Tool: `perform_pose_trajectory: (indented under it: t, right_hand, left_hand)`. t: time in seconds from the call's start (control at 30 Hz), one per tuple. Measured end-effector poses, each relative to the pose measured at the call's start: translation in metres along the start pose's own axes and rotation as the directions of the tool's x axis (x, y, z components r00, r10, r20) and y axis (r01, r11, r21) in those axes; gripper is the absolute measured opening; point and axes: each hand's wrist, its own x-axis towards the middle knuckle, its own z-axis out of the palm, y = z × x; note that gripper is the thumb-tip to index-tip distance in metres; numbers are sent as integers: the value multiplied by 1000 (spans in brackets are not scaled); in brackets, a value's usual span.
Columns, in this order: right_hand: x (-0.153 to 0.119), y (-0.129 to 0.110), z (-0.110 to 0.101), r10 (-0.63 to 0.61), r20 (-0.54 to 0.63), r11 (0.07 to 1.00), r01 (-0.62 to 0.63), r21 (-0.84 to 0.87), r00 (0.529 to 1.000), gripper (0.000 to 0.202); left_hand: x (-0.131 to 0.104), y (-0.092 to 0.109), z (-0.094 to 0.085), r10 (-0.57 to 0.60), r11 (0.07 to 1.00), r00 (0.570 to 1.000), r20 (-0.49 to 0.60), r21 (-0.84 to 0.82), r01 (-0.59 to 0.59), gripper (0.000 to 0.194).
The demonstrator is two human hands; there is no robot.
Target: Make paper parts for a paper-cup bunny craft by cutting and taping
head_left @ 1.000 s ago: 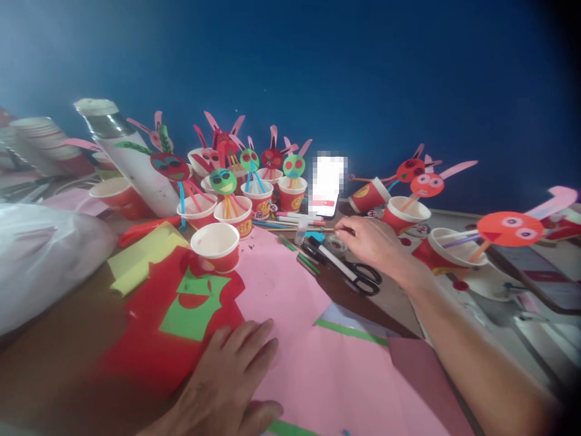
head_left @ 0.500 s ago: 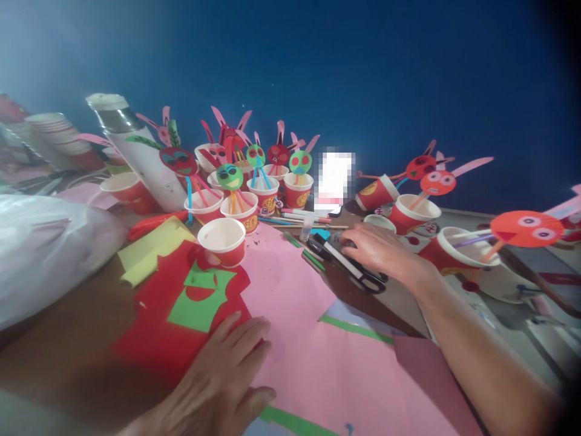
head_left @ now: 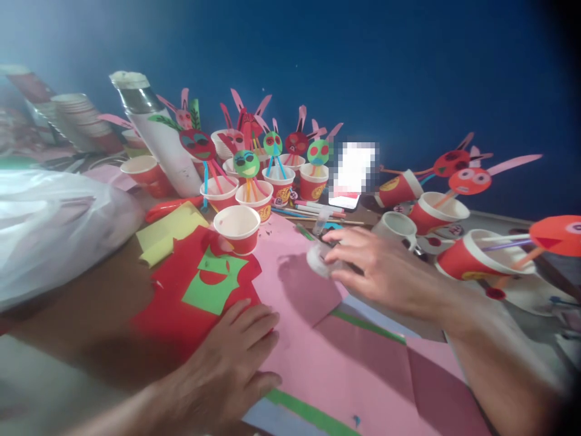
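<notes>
My left hand (head_left: 236,351) lies flat with its fingers stretched out, across the edge of the red paper (head_left: 158,309) and the large pink paper (head_left: 290,297). On the red sheet rests a green paper scrap (head_left: 211,287) with a round piece cut out. My right hand (head_left: 367,260) is above the pink paper, its fingers closed on a round, whitish, see-through roll of tape (head_left: 321,259), which is blurred. Behind the left hand stands an open paper cup (head_left: 236,229).
Several red cups with paper rabbit faces (head_left: 246,166) stand at the back. Pens (head_left: 318,209), a phone (head_left: 345,198) and a white mug (head_left: 396,230) lie beyond my right hand. A plastic bag (head_left: 59,230) bulges at left, near a leaning thermos (head_left: 158,136).
My right hand has come back from among the tools with the roll of tape and now hangs over the pink paper. My left hand stays flat. The view has shifted slightly.
</notes>
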Motion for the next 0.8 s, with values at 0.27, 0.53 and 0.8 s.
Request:
perform_pose_trajectory:
  t: [0.27,0.53,0.8]
  right_hand:
    - [6,-18,3,-20,159,992,40,-123,987,11]
    - [-5,46,-5,279,16,905,-257,-338,960,11]
    - [4,63,22,379,10,826,-334,-454,925,10]
  left_hand:
    - [1,-6,-4,127,980,992,10,153,-127,30]
    - [4,-8,-6,170,961,984,53,211,-177,33]
    - [8,-3,-8,121,986,991,-49,120,-115,25]
